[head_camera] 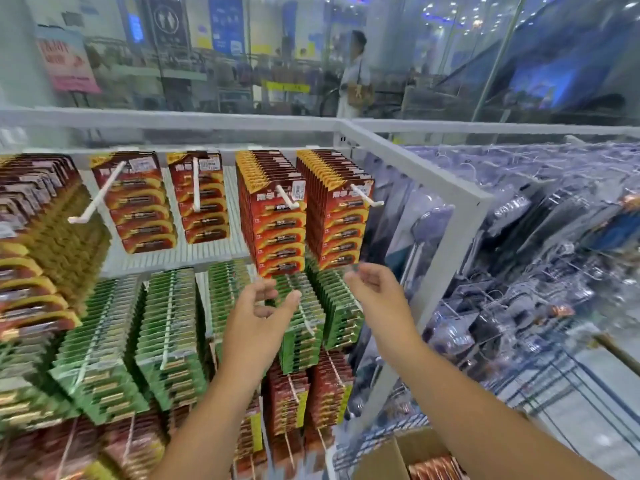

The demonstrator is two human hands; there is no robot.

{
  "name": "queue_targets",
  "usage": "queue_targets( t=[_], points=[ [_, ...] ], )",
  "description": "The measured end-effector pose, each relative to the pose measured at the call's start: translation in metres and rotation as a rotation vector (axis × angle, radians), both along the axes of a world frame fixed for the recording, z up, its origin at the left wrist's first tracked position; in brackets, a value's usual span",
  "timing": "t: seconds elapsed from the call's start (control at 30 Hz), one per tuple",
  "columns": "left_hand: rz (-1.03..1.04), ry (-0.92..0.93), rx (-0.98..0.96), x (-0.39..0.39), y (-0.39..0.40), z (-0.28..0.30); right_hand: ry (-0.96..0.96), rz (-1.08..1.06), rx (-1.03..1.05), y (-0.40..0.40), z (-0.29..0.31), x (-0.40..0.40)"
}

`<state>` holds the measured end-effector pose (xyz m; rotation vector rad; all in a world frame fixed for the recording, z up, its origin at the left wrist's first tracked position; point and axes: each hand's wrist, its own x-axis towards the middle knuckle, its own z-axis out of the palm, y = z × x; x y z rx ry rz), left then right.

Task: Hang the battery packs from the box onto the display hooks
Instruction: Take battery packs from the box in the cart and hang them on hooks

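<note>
Both hands are raised in front of the display and hold nothing. The left hand (258, 308) has its fingers loosely spread and curved, thumb apart from the others, in front of a row of green packs (301, 320). The right hand (374, 289) is also empty, its fingers half curled, just below the red battery packs (337, 220) on the top right hook (367, 199). That hook and the one beside it (287, 199) look nearly full; the two hooks more to the left (98, 194) carry only a few packs.

The box (408, 459) stands low at the right, open, with more red packs (434, 467) inside it.

I judge that the step is between two hangings: no pack is in the hands. The next move calls for reaching down to the box, taking packs by the top edge, and threading the hole onto a hook with free room.
</note>
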<state>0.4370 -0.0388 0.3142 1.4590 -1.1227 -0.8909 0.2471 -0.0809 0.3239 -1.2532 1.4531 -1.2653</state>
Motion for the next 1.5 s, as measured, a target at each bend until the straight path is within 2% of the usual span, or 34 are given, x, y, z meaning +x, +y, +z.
queue_targets(
  t=[0.27, 0.57, 0.77, 1.0, 1.23, 1.37, 1.5],
  points=[
    [-0.199, 0.015, 0.075, -0.044, 0.012, -0.037, 0.015, 0.02, 0.166, 0.065, -0.037, -0.049],
    [-0.455, 0.007, 0.214, -0.136, 0.026, -0.091, 0.044, -0.206, 0.358, 0.136, -0.09, -0.16],
    [-0.529, -0.056, 0.284, -0.209, 0.035, -0.131, 0.098, -0.259, 0.459, 0.15, -0.134, -0.233],
    [-0.53, -0.214, 0.426, -0.298, 0.044, -0.201, 0.251, -0.344, 0.571, 0.142, -0.224, -0.336],
    [-0.452, -0.376, 0.605, -0.378, 0.055, -0.297, 0.355, -0.256, 0.794, 0.131, -0.328, -0.42],
    [-0.466, -0.471, 0.674, -0.41, 0.065, -0.363, 0.389, -0.183, 0.929, 0.126, -0.385, -0.434],
    [-0.451, -0.573, 0.718, -0.429, 0.071, -0.425, 0.551, 0.005, 1.04, 0.121, -0.434, -0.436]
  ],
)
